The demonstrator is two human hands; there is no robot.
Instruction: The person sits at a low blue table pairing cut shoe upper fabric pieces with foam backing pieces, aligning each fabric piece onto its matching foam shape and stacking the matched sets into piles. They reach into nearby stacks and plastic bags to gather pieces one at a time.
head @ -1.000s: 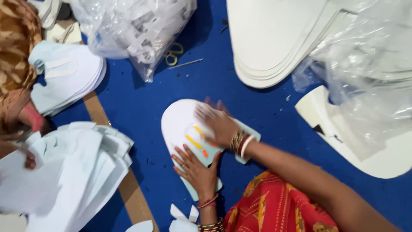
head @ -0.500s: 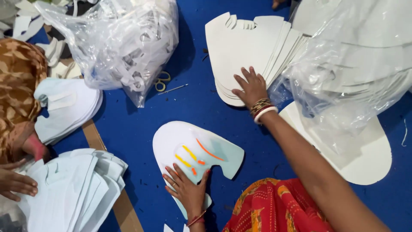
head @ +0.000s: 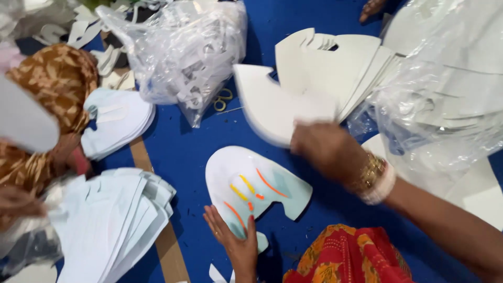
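A white foam sheet [head: 272, 107] is now lifted off the fanned white stack [head: 340, 63] by the right hand [head: 327, 149]. Half a second back that hand was only resting flat on the stack. One second back it was down on the marked piece. The sheet is motion-blurred, so the exact grip cannot be told, but the fingers are closed on its near edge and it is held tilted above the blue tabletop [head: 183, 157].

The left hand [head: 236, 241] is unchanged: palm flat, fingers spread, pressed on the lower end of the pale cut-out with orange and yellow stripes [head: 251, 188]. That cut-out lies flat on the tabletop, just below the lifted sheet, same spot as before.

Read as: one blank separated from the stack and carried toward the held-down piece.

Around: clear plastic bag of offcuts [head: 178, 57], scissors [head: 222, 99] beside it, and more white stacks at left, where another person's hand [head: 18, 202] is seen.
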